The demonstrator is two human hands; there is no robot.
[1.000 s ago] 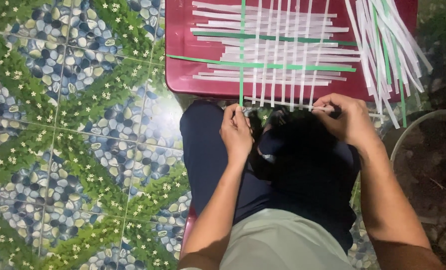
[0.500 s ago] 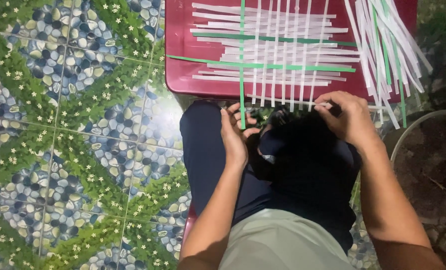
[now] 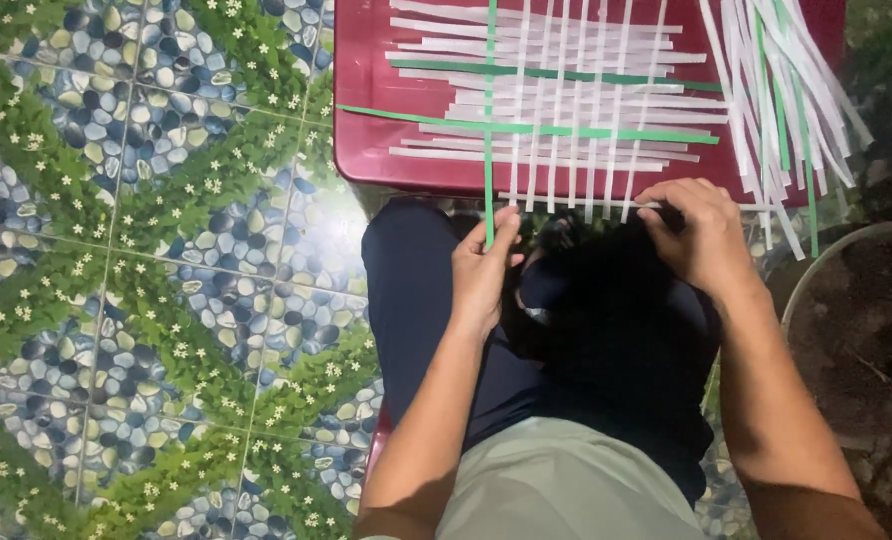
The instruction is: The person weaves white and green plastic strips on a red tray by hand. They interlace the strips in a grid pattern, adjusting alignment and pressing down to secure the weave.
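A woven mat of white and green paper strips [image 3: 556, 110] lies on a dark red plastic stool top [image 3: 366, 140]. My left hand [image 3: 484, 268] pinches the lower end of the vertical green strip [image 3: 489, 120] at the mat's near edge. My right hand [image 3: 701, 235] is closed on a thin white horizontal strip [image 3: 586, 200] that runs across the hanging ends of the vertical white strips. My knees in dark trousers sit just below the stool's edge.
A loose bundle of white and green strips [image 3: 776, 90] lies on the stool's right side, hanging over its edge. The floor [image 3: 146, 280] has blue pebble and green leaf tiles. A round pot with soil [image 3: 856, 320] stands at the right.
Both hands have risen slightly toward the stool's edge. My left hand has moved up to the green strip's end, and my right hand has drawn the white horizontal strip up against the hanging ends.
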